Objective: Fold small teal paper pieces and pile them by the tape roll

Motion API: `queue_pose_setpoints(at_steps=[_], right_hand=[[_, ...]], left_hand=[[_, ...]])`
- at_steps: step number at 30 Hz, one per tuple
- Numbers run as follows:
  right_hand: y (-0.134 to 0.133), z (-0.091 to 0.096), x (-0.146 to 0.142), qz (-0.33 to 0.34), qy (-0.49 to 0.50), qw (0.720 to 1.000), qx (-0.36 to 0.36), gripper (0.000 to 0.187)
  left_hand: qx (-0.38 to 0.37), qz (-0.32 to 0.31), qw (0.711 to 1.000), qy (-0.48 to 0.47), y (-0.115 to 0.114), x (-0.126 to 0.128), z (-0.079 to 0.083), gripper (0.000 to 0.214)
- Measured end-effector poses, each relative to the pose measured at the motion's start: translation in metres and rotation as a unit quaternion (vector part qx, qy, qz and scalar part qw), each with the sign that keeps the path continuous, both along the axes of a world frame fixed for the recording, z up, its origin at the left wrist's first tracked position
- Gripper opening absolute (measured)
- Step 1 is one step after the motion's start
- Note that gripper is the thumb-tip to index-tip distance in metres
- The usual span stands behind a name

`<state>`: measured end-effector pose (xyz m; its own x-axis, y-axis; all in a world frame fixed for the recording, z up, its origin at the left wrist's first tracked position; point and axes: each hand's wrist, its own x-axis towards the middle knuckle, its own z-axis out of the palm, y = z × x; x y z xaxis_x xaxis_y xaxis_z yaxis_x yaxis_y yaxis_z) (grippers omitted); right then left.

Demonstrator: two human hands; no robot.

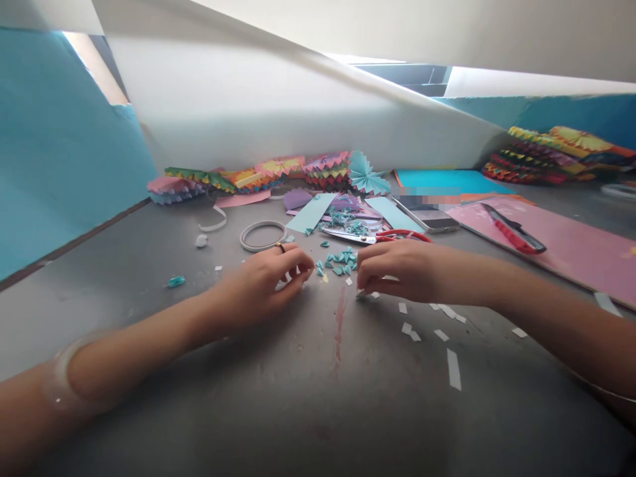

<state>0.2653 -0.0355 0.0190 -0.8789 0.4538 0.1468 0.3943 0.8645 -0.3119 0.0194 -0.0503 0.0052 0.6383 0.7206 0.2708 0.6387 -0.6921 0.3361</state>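
My left hand (278,278), with a ring on one finger, is closed just above the table, thumb and fingertips together; whatever is between them is too small to make out. It is beside a loose pile of small folded teal paper pieces (342,262). To the right of that pile, my right hand (392,270) pinches down at the tabletop, a small white piece (360,293) showing at its fingertips. Scissors with red handles (402,236) lie just beyond the right hand. A roll of tape (263,236) lies flat behind the left hand.
Small white scraps (441,335) lie around the right forearm. Farther right, a red and black box cutter (517,230) rests on a pink sheet (571,252) near a phone (430,215). Pleated paper decorations (325,173) line the back, before a white sheet (298,99).
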Motion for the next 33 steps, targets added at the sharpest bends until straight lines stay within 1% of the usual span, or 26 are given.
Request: queue_pose_setpoints(at_steps=[2,3,5,6,8,11,16,19,21,23,25,26,29,31,33], right_hand=[[-0.003,-0.007,-0.010,-0.044,0.098,0.994,-0.024,0.010],[-0.005,-0.010,-0.015,-0.077,0.160,0.983,-0.049,0.008],[-0.010,-0.015,-0.026,-0.164,0.253,0.947,-0.110,0.011],[-0.012,-0.018,-0.031,-0.194,0.286,0.929,-0.129,0.012],[-0.015,-0.022,-0.038,-0.212,0.318,0.908,-0.170,0.014],[-0.014,-0.025,-0.042,-0.222,0.338,0.891,-0.206,0.018],[-0.009,-0.027,-0.042,-0.239,0.334,0.878,-0.245,0.021],[-0.008,-0.030,-0.042,-0.232,0.314,0.886,-0.251,0.021],[-0.010,-0.032,-0.042,-0.228,0.295,0.901,-0.219,0.020],[-0.012,-0.034,-0.043,-0.241,0.293,0.916,-0.134,0.021],[-0.015,-0.033,-0.044,-0.247,0.291,0.923,-0.046,0.021],[-0.017,-0.032,-0.045,-0.234,0.279,0.931,-0.022,0.019],[-0.020,-0.029,-0.046,-0.150,0.186,0.971,-0.032,0.019],[-0.020,-0.029,-0.048,-0.126,0.146,0.981,-0.037,0.019],[-0.019,-0.030,-0.049,-0.137,0.143,0.979,-0.041,0.019]], left_hand=[[-0.073,0.004,0.995,-0.066,-0.002,0.001,0.001,0.018],[-0.125,0.001,0.986,-0.107,-0.003,0.002,0.001,0.021],[-0.231,-0.018,0.956,-0.180,-0.005,0.005,0.000,0.027],[-0.273,-0.026,0.938,-0.211,-0.005,0.006,0.000,0.027],[-0.320,-0.032,0.908,-0.269,-0.006,0.008,-0.002,0.026],[-0.336,-0.021,0.880,-0.334,-0.005,0.010,-0.003,0.024],[-0.357,0.001,0.866,-0.350,-0.004,0.009,-0.003,0.021],[-0.367,0.002,0.858,-0.360,-0.002,0.009,-0.005,0.023],[-0.370,-0.002,0.854,-0.367,0.000,0.007,-0.008,0.026],[-0.353,0.001,0.858,-0.373,0.004,0.006,-0.012,0.025],[-0.313,0.017,0.877,-0.363,0.007,0.003,-0.014,0.019],[-0.287,0.027,0.892,-0.348,0.009,0.002,-0.014,0.017],[-0.208,0.048,0.935,-0.283,0.010,0.000,-0.015,0.016],[-0.144,0.037,0.956,-0.251,0.009,0.000,-0.015,0.016],[-0.073,0.013,0.971,-0.226,0.006,0.001,-0.015,0.015]])
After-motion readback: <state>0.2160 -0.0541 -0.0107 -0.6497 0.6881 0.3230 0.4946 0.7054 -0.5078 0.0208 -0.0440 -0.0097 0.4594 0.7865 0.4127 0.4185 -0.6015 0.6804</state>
